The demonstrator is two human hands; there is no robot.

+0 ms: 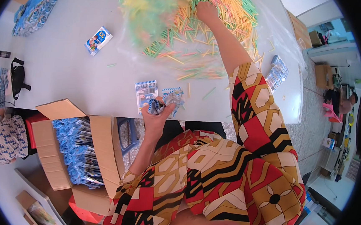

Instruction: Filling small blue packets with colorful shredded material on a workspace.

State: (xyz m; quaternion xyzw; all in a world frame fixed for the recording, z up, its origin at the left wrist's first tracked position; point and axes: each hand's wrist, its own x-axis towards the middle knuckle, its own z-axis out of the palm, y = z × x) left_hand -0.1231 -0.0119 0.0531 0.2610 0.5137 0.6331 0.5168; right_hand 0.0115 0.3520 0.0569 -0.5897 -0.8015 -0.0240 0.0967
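Observation:
My left hand (155, 120) is closed round a crumpled blue-and-white packet (155, 106) at the table's near edge. Against its thumb is a shiny, silvery-clear packet (173, 99). A flat packet (147, 90) lies just beyond these fingers. Stretched far forward, my right hand (207, 13) reaches into a heap of thin pastel sticks (237, 18), coloured yellow, orange, green and pink. Its fingers point down among the sticks and are mostly hidden, so I cannot see what they hold. Clear plastic sheeting (142, 26) lies over and around the heap's left side.
An open cardboard box (51, 162) full of blue packets stands at my left. On the table lie a small blue-and-white box (98, 40), a bundle of packets (37, 10), a black pouch (19, 78) and more packets (277, 73). Another person (9, 138) is at far left.

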